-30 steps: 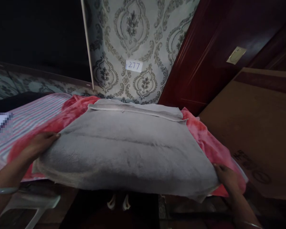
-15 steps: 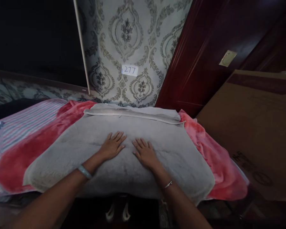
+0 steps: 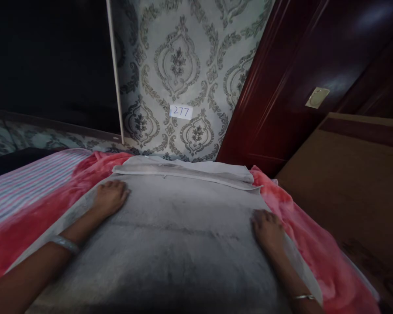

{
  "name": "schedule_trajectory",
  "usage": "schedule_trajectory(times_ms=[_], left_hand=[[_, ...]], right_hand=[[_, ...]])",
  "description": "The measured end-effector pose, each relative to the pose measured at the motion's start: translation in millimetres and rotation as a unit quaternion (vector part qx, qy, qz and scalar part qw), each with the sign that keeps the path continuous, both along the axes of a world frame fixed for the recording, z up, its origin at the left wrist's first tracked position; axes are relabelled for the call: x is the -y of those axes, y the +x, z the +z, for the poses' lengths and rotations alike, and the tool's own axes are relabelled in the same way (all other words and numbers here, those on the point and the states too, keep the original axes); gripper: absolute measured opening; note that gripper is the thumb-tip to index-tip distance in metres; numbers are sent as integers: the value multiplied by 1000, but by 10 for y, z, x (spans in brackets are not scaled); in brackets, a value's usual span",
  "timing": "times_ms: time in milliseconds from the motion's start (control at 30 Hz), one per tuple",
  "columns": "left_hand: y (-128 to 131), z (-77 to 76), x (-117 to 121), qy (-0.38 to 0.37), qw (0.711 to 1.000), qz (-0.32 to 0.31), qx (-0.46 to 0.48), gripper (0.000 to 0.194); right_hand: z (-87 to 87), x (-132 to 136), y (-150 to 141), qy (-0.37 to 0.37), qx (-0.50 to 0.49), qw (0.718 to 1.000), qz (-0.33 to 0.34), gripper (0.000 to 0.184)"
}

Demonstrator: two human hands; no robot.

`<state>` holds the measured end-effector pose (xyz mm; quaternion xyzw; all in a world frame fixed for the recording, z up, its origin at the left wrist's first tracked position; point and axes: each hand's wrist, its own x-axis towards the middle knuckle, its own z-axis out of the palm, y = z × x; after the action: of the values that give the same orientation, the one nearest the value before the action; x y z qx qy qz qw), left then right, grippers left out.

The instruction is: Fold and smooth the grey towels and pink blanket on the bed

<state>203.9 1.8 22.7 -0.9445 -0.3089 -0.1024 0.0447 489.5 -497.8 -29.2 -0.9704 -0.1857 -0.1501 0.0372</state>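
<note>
A grey plush cloth (image 3: 183,248) lies spread over a red blanket, its far edge folded into a light hem. On its left part, close to the side edge, rests my left hand (image 3: 110,198), palm down with the fingers slightly bent. My right hand (image 3: 268,229) lies palm down by the right edge, a little blurred, its fingers apart. Both hands press on the cloth and neither grips it. A faint crease runs across the cloth between them. The red blanket (image 3: 314,231) shows on both sides.
Striped fabric (image 3: 42,174) extends to the left under the blanket. A dark screen (image 3: 49,65) hangs above it. Patterned wallpaper (image 3: 180,65) with a paper label (image 3: 181,111) reading 277 is ahead. A dark red door (image 3: 281,87) and a large cardboard box (image 3: 340,187) stand at right.
My hands have slid apart from the cloth's middle, the left toward its left edge and the right toward its right edge. The view has tilted up and come closer.
</note>
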Motion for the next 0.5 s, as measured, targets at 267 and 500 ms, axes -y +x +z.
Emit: schedule_trajectory(times_ms=[267,500], left_hand=[[889,81,-242,7,999,-37,19,56],[1299,149,-431,24,994,17,110,56]], right_hand=[[279,-1147,450,14,-61,995,78,49],[473,-1679,742,76,-43,996,32,62]])
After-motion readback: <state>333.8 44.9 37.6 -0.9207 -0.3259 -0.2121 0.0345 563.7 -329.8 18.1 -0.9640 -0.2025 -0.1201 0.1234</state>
